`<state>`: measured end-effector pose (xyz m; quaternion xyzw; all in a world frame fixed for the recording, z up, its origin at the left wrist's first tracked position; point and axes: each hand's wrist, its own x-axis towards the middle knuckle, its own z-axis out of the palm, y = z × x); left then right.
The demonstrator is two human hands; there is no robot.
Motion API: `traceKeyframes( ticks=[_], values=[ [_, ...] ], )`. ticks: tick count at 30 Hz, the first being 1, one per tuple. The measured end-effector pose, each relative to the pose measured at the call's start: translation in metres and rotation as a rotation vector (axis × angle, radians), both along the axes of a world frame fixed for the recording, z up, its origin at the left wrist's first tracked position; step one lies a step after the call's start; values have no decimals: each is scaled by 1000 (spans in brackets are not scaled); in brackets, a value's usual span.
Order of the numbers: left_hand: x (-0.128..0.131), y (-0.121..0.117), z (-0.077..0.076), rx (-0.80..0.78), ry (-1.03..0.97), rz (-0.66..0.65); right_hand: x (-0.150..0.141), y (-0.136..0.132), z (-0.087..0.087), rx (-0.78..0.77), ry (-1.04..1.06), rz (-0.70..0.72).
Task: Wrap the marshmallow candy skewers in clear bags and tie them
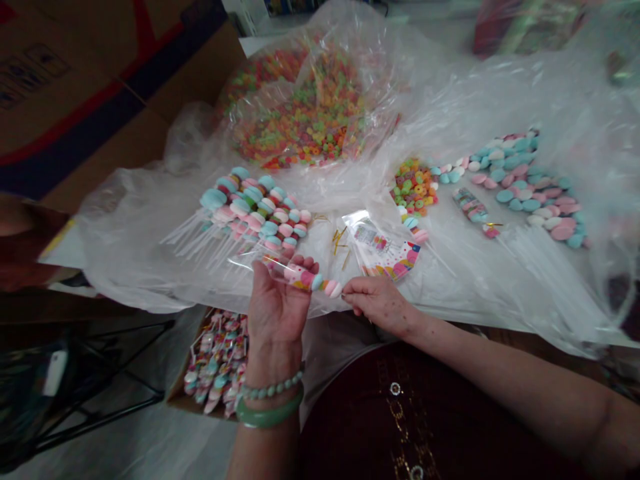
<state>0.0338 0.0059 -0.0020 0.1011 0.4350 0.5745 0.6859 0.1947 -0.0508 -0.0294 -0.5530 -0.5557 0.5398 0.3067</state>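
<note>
My left hand (276,301) is curled around a candy skewer (306,278) of pink, white and blue pieces, partly inside a clear printed sleeve. My right hand (379,303) pinches at the skewer's right end, fingers pressed together near the last pink piece. Both hands hover at the table's near edge. A green bangle and a bead bracelet sit on my left wrist.
A pile of finished candy skewers (255,208) lies behind my left hand. Printed sleeves (385,252) and gold twist ties (340,239) lie beside them. Bags of ring candy (305,113), loose marshmallow pieces (530,183), clear sticks (545,267), and a box of wrapped skewers (217,360) sit below.
</note>
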Motion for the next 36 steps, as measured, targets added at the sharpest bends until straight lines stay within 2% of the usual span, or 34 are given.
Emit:
traceKeyframes(
  ticks=[3, 8, 10, 12, 16, 19, 24, 27, 31, 36],
  values=[
    [8, -2, -3, 6, 31, -17, -2, 0, 2, -121, 96, -13],
    [15, -7, -6, 41, 32, -107, -4, -1, 5, -462, 547, -89],
    [18, -10, -6, 34, 34, -129, -4, -1, 5, -504, 644, -130],
    [22, -14, -6, 36, 52, -130, -7, 0, 7, -498, 634, -171],
    [35, -23, -8, 55, 101, -141, -15, 3, 15, -393, 481, -221],
    [39, -23, -9, 32, 82, -165, -13, 4, 14, -308, 403, -216],
    [28, -14, -10, -5, 77, -95, 2, 2, -3, 32, 118, -178],
    [29, -16, -12, 4, 116, -73, -1, 4, -3, 212, -30, -203],
    [39, -23, -15, 7, 82, -125, -12, 6, 4, 402, -121, -195],
    [39, -26, -16, 45, 176, -261, -6, 4, -4, 552, -165, -210]
  ],
)
